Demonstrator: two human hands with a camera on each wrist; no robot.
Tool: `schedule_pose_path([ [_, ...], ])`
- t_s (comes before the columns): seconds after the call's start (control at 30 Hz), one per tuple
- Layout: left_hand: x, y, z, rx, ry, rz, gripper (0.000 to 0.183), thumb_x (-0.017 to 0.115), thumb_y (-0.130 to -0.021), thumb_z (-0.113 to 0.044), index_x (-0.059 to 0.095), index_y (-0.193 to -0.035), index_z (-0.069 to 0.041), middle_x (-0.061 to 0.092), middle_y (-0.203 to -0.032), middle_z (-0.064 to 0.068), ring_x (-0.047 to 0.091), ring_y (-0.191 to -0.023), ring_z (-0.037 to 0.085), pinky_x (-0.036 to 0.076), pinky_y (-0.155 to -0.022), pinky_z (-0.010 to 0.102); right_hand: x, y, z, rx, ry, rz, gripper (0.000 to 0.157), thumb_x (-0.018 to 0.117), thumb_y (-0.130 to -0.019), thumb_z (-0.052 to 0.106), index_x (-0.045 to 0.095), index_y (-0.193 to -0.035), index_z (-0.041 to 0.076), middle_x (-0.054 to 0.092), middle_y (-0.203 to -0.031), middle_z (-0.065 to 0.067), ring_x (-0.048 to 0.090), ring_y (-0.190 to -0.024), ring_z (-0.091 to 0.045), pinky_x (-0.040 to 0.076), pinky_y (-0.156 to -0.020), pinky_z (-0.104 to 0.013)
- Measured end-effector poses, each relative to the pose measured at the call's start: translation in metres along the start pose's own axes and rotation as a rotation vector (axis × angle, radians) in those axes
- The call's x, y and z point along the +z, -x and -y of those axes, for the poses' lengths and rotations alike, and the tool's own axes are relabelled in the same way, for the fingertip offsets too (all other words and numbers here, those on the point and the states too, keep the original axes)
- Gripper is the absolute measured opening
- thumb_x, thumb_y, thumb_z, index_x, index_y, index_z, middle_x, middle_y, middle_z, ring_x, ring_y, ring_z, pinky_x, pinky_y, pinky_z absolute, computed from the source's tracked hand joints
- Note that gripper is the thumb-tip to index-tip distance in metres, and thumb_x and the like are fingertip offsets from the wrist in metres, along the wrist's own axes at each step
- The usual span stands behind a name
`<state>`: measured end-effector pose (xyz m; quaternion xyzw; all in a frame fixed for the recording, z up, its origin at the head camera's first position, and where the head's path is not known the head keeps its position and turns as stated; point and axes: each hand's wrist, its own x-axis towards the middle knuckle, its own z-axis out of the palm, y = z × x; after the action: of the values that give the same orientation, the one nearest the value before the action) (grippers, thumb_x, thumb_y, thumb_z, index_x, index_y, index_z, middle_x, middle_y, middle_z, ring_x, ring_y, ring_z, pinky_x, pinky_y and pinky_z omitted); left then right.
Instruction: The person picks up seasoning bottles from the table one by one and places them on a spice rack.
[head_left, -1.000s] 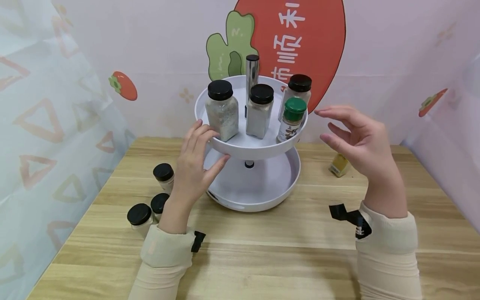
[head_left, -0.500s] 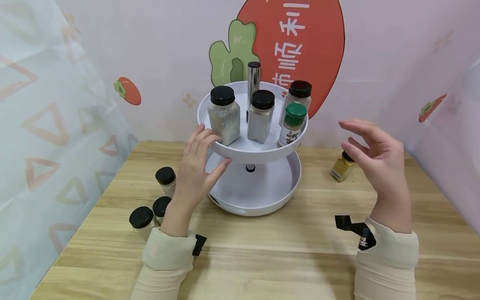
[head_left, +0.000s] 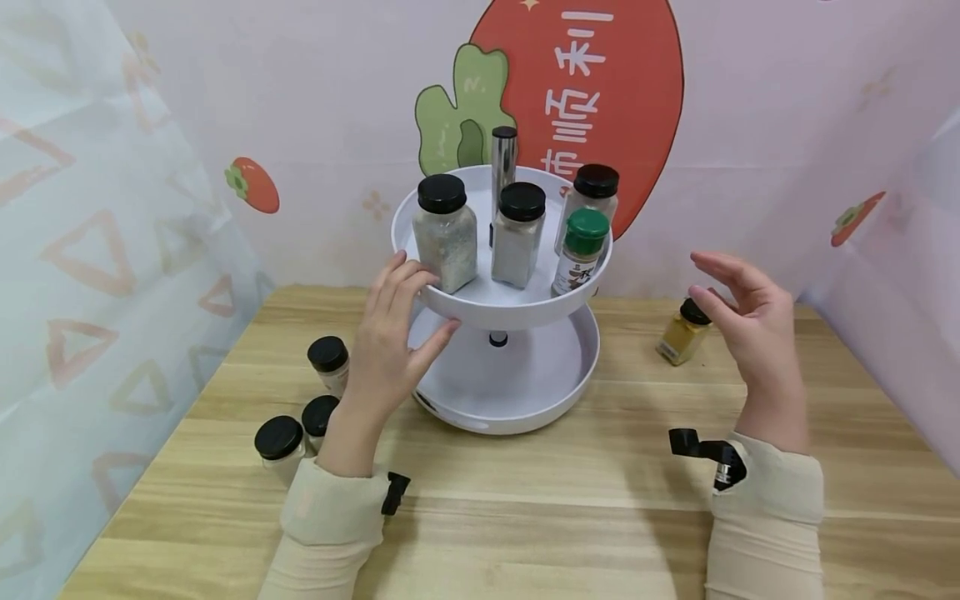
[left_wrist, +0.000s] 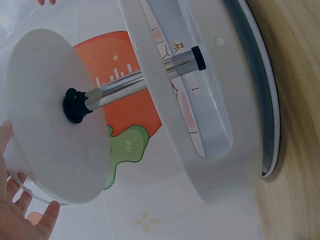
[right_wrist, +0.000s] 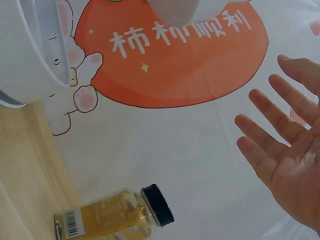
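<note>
A white two-tier tray (head_left: 517, 315) stands on the table, its tiers joined by a metal pole (left_wrist: 120, 89). My left hand (head_left: 386, 342) holds the upper tier's rim at the left, fingers over the edge and thumb below. Close to those fingers is a glass jar (head_left: 447, 250) with a black lid. A square black-lidded jar (head_left: 516, 250), a green-capped shaker (head_left: 579, 260) and another black-lidded jar (head_left: 592, 202) share that tier. My right hand (head_left: 757, 333) hovers with fingers spread and holds nothing, beside a yellow spice jar (head_left: 681, 337). In the right wrist view its palm (right_wrist: 300, 165) shows.
On the table (head_left: 525, 533), to the left, stand three black-lidded jars, among them a rear jar (head_left: 330, 362) and a front jar (head_left: 280, 446). The left forearm partly covers the third one. A printed backdrop (head_left: 330, 100) rises behind the table.
My right hand has moved away from the upper tier, rightward and down, and the yellow spice jar shows more. The left hand stays at the rim. The whole head view has shifted slightly.
</note>
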<state>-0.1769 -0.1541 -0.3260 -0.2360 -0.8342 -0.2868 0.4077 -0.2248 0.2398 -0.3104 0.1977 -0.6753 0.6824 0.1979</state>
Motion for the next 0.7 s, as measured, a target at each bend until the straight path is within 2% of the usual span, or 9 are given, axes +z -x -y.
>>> schedule_pose_path([
  [0.17,0.0,0.0,-0.001,0.005,-0.003,0.004,0.052,0.078,-0.085,-0.02,0.053,-0.126,-0.001,0.053,-0.136,0.016,0.034,-0.146,0.031,0.025,-0.128,0.036,-0.009,0.001,-0.008,0.079,0.068,-0.054,0.042,0.068,-0.09,-0.002,0.062,-0.131,0.002,0.065,-0.126,0.006,0.054,-0.126,-0.006,0.046,-0.099,-0.011],
  [0.33,0.0,-0.001,0.0,0.005,-0.008,0.008,0.052,0.078,-0.085,-0.02,0.053,-0.127,0.0,0.053,-0.137,0.016,0.034,-0.147,0.031,0.025,-0.128,0.036,-0.02,0.002,-0.017,0.147,0.081,-0.101,0.044,0.069,-0.09,0.002,0.061,-0.133,0.005,0.064,-0.127,0.009,0.05,-0.128,-0.009,0.046,-0.093,-0.006],
  [0.53,0.0,-0.001,0.0,0.001,-0.008,0.003,0.052,0.078,-0.085,-0.019,0.053,-0.127,0.0,0.053,-0.137,0.016,0.034,-0.146,0.032,0.025,-0.128,0.036,-0.03,0.003,-0.03,0.266,0.037,-0.086,0.045,0.07,-0.091,0.008,0.06,-0.135,0.013,0.06,-0.131,0.011,0.045,-0.132,-0.012,0.047,-0.091,-0.006],
  [0.7,-0.001,-0.001,-0.001,-0.006,-0.004,0.007,0.052,0.078,-0.086,-0.02,0.053,-0.127,-0.001,0.053,-0.137,0.016,0.034,-0.146,0.032,0.025,-0.128,0.036,-0.036,0.006,-0.042,0.327,0.024,-0.083,0.042,0.071,-0.091,0.011,0.062,-0.131,0.021,0.06,-0.128,0.014,0.048,-0.126,-0.007,0.046,-0.091,-0.006],
])
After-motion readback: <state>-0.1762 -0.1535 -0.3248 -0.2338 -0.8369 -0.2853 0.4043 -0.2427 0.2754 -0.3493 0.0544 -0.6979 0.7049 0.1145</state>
